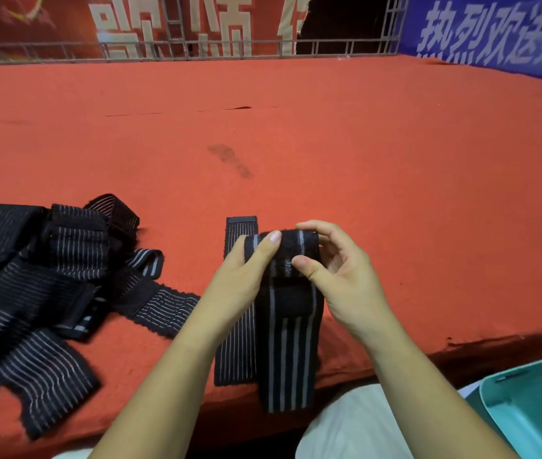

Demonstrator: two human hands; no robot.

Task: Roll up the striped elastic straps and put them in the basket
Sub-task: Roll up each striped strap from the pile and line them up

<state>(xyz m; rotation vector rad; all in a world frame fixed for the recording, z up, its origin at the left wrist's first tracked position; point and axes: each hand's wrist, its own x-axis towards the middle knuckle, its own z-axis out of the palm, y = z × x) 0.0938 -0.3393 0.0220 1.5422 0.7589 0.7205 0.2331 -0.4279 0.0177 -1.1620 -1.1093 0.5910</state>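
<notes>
strap roll (283,246) pinched between both hands' fingers (264,246)

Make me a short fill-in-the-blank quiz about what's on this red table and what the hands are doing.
1. Both hands, left and right, grip the black elastic strap with wide grey stripes, rolling its ____ end.
2. The loose heap of black striped straps lies to the ____ of the hands.
3. The plastic basket at lower right is ____ in colour.

Missing words: far; left; teal
</notes>
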